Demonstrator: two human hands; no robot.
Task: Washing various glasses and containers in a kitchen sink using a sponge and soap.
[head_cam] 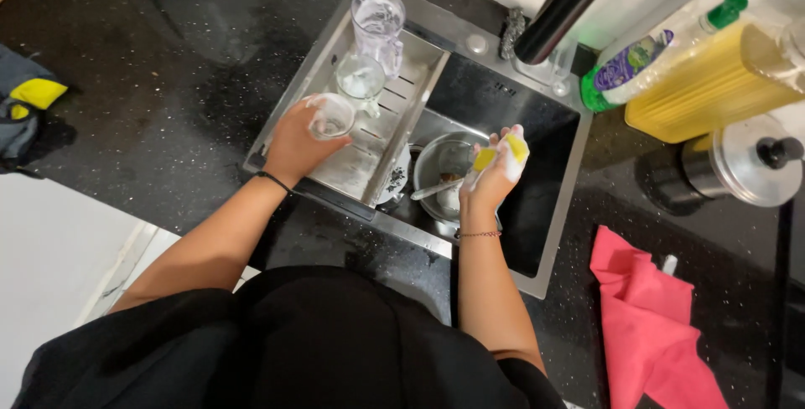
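Soapy hands at the steel sink, centre frame.

We see the left hand [293,142] curled around a small clear glass [332,116] over the slotted metal drain tray [356,166]; the right hand [495,173] pinches a yellow sponge [516,149] above a round steel pot [440,166]. Farther up, open black basin [537,137], then a tall clear jug [379,23] by the tray's far edge.

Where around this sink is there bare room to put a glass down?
The black counter left of the drying tray is bare. The sink basin has room right of the pot. The right counter is crowded by bottles, lid, pink cloth.
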